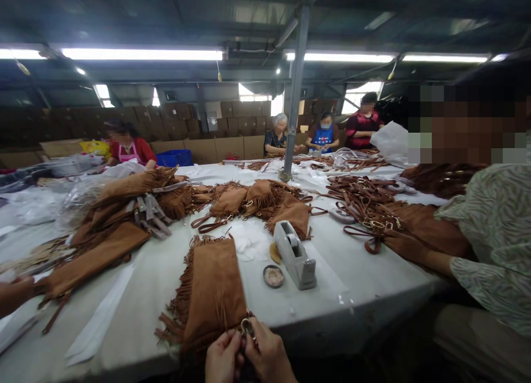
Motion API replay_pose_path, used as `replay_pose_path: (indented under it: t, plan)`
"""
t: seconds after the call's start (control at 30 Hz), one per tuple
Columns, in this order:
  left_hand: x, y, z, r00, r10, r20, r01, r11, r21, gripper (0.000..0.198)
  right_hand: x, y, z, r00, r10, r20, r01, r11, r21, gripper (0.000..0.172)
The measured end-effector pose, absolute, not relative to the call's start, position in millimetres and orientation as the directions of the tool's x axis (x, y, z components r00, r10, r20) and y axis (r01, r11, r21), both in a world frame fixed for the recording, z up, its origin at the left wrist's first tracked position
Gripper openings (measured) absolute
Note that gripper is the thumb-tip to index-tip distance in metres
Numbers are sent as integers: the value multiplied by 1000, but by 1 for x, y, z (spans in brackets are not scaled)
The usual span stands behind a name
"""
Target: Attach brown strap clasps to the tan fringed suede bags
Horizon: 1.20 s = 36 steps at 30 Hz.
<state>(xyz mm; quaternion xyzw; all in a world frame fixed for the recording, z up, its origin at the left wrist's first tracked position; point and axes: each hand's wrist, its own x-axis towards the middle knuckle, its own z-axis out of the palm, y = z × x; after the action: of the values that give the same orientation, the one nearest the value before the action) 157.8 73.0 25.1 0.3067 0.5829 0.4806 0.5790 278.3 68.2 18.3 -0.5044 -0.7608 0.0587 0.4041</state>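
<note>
A brown suede fringed bag (213, 294) lies on the white table (357, 283) right in front of me, its near end at the table's edge. My left hand (222, 358) pinches that near corner. My right hand (269, 355) grips a small gold metal clasp (247, 326) at the same corner. Both hands press close together at the bottom of the view.
A grey tape dispenser (295, 255) and a small round tin (273, 276) stand just right of the bag. Heaps of brown fringed bags (124, 217) and straps (365, 203) cover the table. A co-worker's hand (409, 246) rests at right; other people work across the table.
</note>
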Motion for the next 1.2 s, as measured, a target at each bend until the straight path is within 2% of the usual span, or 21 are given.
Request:
replay_pose_path:
  t: [0.17, 0.43, 0.57, 0.73, 0.83, 0.97, 1.03, 1.2]
  plan:
    - [158, 68, 16, -71, 919, -389, -322, 348, 881, 53, 278, 71, 12, -258, 689, 678, 813, 534, -233, 35]
    - [163, 73, 17, 11, 875, -485, -570, 404, 716, 50, 279, 67, 16, -370, 574, 731, 799, 597, -64, 32]
    - [168, 70, 25, 4, 851, -525, -665, 395, 634, 42, 274, 65, 13, -375, 574, 728, 814, 580, -38, 34]
    - [170, 73, 21, -12, 810, -586, -723, 398, 565, 5, 270, 67, 8, -353, 580, 734, 846, 533, -15, 35]
    - [170, 78, 13, -21, 790, -612, -738, 401, 542, 12, 268, 70, 6, -325, 553, 768, 856, 516, -9, 35]
    - [169, 82, -4, -22, 775, -632, -736, 415, 535, 6, 263, 74, 2, -238, 504, 830, 892, 451, -18, 33]
    - [168, 82, -12, -10, 767, -641, -740, 426, 520, 10, 261, 75, 0, -226, 505, 833, 899, 438, -21, 34]
    - [165, 80, -19, 107, 716, -690, -784, 488, 384, 25, 259, 74, -1, -210, 538, 816, 906, 421, -45, 37]
